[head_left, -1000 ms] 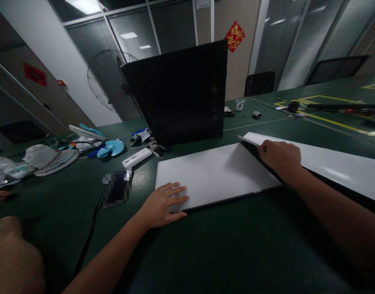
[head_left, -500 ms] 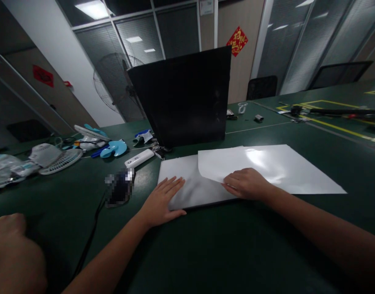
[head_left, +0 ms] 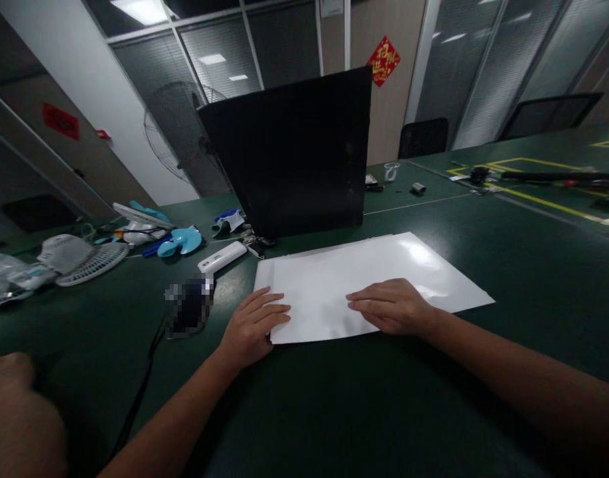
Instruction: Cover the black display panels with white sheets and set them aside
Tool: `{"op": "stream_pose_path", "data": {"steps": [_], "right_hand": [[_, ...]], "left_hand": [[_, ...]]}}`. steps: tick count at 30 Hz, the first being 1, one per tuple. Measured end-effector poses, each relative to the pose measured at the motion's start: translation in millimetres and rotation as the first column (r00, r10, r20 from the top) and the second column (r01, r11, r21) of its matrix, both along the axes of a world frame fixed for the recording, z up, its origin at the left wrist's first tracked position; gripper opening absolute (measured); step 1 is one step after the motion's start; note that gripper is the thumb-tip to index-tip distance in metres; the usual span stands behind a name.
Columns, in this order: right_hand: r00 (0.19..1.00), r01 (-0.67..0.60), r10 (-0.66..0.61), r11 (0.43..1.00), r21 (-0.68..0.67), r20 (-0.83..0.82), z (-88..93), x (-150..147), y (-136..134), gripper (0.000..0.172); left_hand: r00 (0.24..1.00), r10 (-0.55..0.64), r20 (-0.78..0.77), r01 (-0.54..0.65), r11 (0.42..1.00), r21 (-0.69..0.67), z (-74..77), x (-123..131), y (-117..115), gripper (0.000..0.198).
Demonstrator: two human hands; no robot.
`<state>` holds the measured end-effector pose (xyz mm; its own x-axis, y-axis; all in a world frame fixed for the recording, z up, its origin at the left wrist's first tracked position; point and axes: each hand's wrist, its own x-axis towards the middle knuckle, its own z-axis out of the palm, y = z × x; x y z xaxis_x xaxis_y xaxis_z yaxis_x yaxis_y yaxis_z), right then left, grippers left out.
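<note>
A glossy white sheet (head_left: pixel 329 285) lies over a flat white board or stack (head_left: pixel 263 271), whose left edge still shows. On the sheet's left front corner rests my left hand (head_left: pixel 252 328), its fingers stretched and slightly apart; the thumb is mostly hidden below. My right hand (head_left: pixel 394 307) lies on the front middle of the sheet, fingers extended leftward and close together. To its right, the sheet reaches past the board over the green table (head_left: pixel 334 411).
Behind the sheet stands a large black panel (head_left: pixel 294 159). At left are a white stick-like device (head_left: pixel 222 257), a blurred-out dark object (head_left: pixel 188 309) with a strap, blue fan blades (head_left: pixel 180 242) and fan covers (head_left: pixel 93 262). A person's blurred hand (head_left: pixel 20 415) shows at lower left.
The white sheet has moved left and now covers most of the board. My left hand has shifted onto its left corner; my right hand has moved slightly left and flattened.
</note>
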<state>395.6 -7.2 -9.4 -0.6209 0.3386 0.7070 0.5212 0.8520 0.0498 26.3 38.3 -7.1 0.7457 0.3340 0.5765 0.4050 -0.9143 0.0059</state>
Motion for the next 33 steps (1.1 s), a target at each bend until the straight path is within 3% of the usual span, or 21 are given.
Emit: {"op": "stream_pose_path", "data": {"steps": [5, 8, 10, 13, 16, 18, 21, 26, 30, 33], "right_hand": [[0.967, 0.226, -0.23, 0.973, -0.05, -0.105, -6.7, 32, 16, 0.024], [0.882, 0.422, -0.446, 0.891, -0.166, -0.154, -6.8, 54, 24, 0.025], [0.763, 0.587, -0.63, 0.769, -0.252, -0.145, -4.3, 72, 30, 0.028], [0.532, 0.781, -0.844, 0.521, -0.346, -0.068, 1.0, 100, 37, 0.032], [0.328, 0.858, -0.943, 0.276, -0.432, 0.048, 4.1, 120, 41, 0.034], [0.249, 0.863, -0.964, 0.179, -0.472, 0.09, 3.5, 127, 42, 0.034], [0.215, 0.853, -0.972, 0.138, -0.503, 0.098, -0.1, 132, 42, 0.033], [0.214, 0.831, -0.972, 0.128, -0.541, 0.098, -6.6, 137, 45, 0.028], [0.23, 0.822, -0.969, 0.142, -0.551, 0.094, -13.0, 141, 50, 0.024], [0.291, 0.812, -0.953, 0.201, -0.549, 0.082, -20.1, 145, 54, 0.02]], "left_hand": [[0.961, 0.197, 0.195, -0.168, 0.974, -0.154, 1.9, -18, 15, 0.005], [0.917, 0.278, 0.285, -0.209, 0.946, -0.248, -0.3, -25, 21, 0.009], [0.913, 0.287, 0.289, -0.208, 0.939, -0.275, -2.1, -27, 24, 0.011], [0.922, 0.309, 0.232, -0.233, 0.924, -0.304, -4.3, -27, 25, 0.016], [0.925, 0.332, 0.183, -0.262, 0.909, -0.325, -5.4, -26, 23, 0.019], [0.926, 0.326, 0.188, -0.257, 0.912, -0.319, -5.6, -25, 22, 0.018], [0.918, 0.35, 0.184, -0.285, 0.908, -0.306, -5.4, -27, 21, 0.018], [0.904, 0.384, 0.189, -0.329, 0.906, -0.267, -7.3, -29, 21, 0.019], [0.903, 0.378, 0.207, -0.32, 0.91, -0.265, -10.4, -27, 22, 0.019], [0.902, 0.377, 0.212, -0.315, 0.908, -0.275, -10.7, -27, 23, 0.021]]}}
